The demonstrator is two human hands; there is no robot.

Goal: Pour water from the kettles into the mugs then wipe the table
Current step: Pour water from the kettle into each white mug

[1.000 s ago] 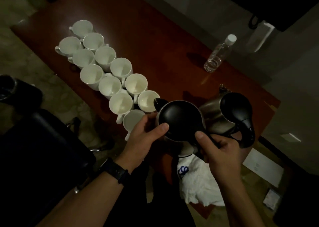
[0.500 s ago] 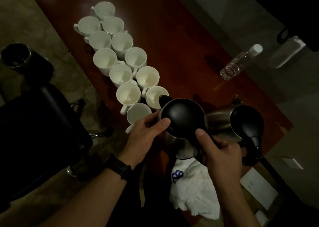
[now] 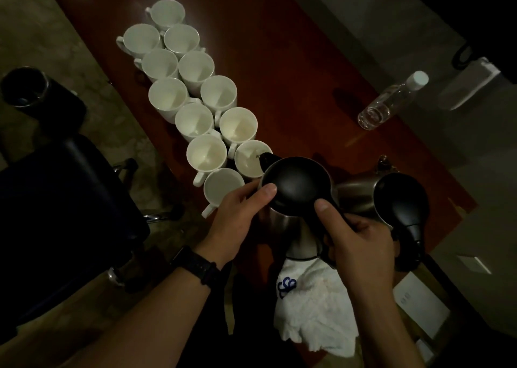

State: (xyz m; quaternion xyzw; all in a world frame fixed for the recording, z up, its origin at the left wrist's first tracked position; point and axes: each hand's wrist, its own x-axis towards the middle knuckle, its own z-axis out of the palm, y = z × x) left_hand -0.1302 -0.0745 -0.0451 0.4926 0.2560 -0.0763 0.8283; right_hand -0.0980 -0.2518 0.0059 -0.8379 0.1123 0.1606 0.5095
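Dark-red tabletop [image 3: 279, 60] lies open toward 12 and 1 o'clock, with the mugs [image 3: 195, 68] lining its 9 o'clock edge. Nothing has shifted since half a second ago: my right hand [image 3: 361, 244] keeps its grip wrapped round the kettle [image 3: 296, 186] handle, and my left hand [image 3: 237, 216] clasps its side. Its handle-to-spout axis points between 10 and 11 o'clock, spout over the end mug [image 3: 249, 162].

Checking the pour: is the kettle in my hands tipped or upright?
Tipped. The held kettle leans, spout over a white mug; right hand grips its handle, left hand steadies its side.
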